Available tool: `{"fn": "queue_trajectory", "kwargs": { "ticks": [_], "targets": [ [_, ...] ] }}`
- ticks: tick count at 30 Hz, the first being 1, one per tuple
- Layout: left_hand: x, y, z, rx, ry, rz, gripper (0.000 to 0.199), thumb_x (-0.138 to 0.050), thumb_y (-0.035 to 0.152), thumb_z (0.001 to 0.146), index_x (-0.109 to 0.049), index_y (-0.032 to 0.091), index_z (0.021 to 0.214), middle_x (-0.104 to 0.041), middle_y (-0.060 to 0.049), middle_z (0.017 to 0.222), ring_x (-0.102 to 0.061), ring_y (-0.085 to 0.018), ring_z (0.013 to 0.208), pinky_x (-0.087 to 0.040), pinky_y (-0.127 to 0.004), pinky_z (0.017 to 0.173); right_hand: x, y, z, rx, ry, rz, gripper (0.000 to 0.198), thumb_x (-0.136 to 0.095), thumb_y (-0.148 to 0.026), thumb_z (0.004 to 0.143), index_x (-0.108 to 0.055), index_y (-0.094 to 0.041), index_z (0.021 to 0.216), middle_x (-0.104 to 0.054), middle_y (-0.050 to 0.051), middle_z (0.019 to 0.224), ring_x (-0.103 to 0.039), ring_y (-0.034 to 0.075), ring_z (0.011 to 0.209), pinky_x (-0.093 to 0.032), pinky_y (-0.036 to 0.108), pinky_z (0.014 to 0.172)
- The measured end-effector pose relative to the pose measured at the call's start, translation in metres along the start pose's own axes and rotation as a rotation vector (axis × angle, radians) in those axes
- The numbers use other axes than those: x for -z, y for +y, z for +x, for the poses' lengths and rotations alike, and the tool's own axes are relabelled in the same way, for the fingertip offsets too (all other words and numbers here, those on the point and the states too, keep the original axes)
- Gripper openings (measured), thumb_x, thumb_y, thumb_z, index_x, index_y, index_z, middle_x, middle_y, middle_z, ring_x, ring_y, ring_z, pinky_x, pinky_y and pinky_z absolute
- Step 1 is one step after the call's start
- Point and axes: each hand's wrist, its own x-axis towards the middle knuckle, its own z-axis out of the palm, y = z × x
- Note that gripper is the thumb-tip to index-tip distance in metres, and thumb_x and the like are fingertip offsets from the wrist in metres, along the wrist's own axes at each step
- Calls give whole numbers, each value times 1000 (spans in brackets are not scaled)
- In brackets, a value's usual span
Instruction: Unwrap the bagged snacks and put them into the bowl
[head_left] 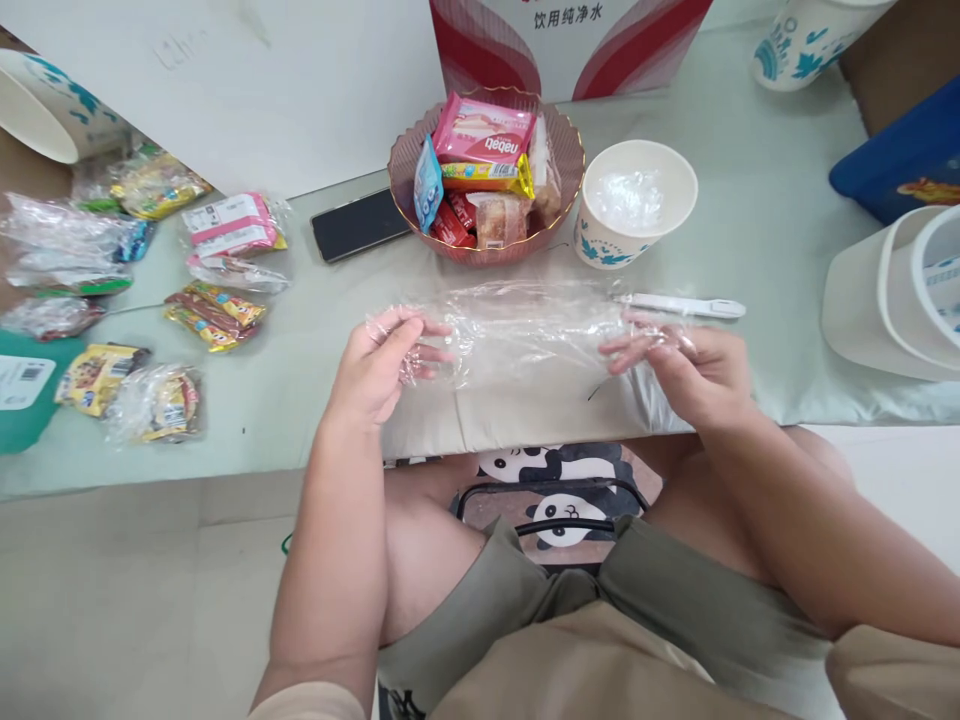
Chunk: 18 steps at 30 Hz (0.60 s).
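Observation:
A clear plastic bag [525,325] is stretched flat between my two hands, just above the table's front part. My left hand [386,360] grips one end of it, thumb against the fingers. At the other end my right hand [686,365] pinches the film between thumb and fingers. Beyond the bag stands a pink ribbed bowl [409,215] filled with wrapped snacks, a pink wafer packet [487,135] on top. A paper cup [611,245] beside it contains crumpled clear plastic [630,200]. Near my right hand lies a white pen-like tool [686,305].
Several bagged snacks [217,315] lie at the left, near a green container [30,400]. A black phone [360,225] rests left of the bowl. White bins [862,290] and a blue package [907,150] stand at the right. Large boxes [315,80] line the back.

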Motion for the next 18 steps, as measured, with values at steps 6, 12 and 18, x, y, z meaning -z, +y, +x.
{"fn": "queue_trajectory", "kwargs": {
  "ticks": [6, 12, 18],
  "targets": [
    [11, -2, -2, -7, -195, 130, 51, -94, 54, 57, -75, 19, 88, -78, -6, 83, -74, -20, 75, -60, -27, 64, -10, 9, 7, -335, 172, -3, 53, -60, -70, 93, -58, -25, 66, -66, 0, 57, -66, 17, 55, -56, 33, 62],
    [6, -12, 3, -131, -56, 187, 33, -81, 50, 76, -71, 19, 79, -74, -3, 70, -69, -14, 64, -55, -25, 62, -8, 6, 6, -494, 300, -83, 40, -66, -62, 90, -66, -25, 77, -62, -2, 52, -58, 16, 45, -49, 31, 51],
    [2, -14, 11, -217, -32, 115, 56, -88, 58, 65, -71, 19, 103, -81, -7, 88, -76, -19, 77, -58, -28, 67, -8, 8, 4, -553, 425, -85, 35, -64, -54, 93, -66, -22, 78, -63, -2, 56, -54, 13, 44, -44, 28, 47]
  ]
}}
